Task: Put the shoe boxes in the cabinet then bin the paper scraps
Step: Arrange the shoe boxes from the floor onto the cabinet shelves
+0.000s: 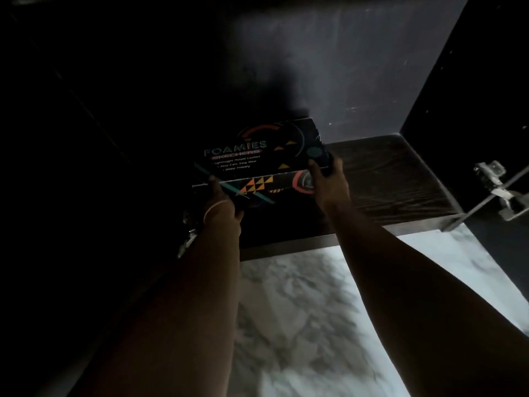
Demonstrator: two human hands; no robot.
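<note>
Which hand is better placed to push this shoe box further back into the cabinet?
Right, probably. The right hand grips the shoe box at its near right corner, beside bare shelf. The left hand holds the near left corner, in deep shadow.

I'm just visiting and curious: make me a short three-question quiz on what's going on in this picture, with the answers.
1. True or false: both hands grip the shoe box.
2. Where is the box? A) on the marble floor B) on the dark wooden shelf of the cabinet C) in a bin
3. Which large word is printed on the box lid?

Key
1. True: the left hand holds the near left corner, and the right hand holds the right end.
2. B: it sits at the left of the wooden shelf, above the marble floor.
3. FOAMIES.
</note>
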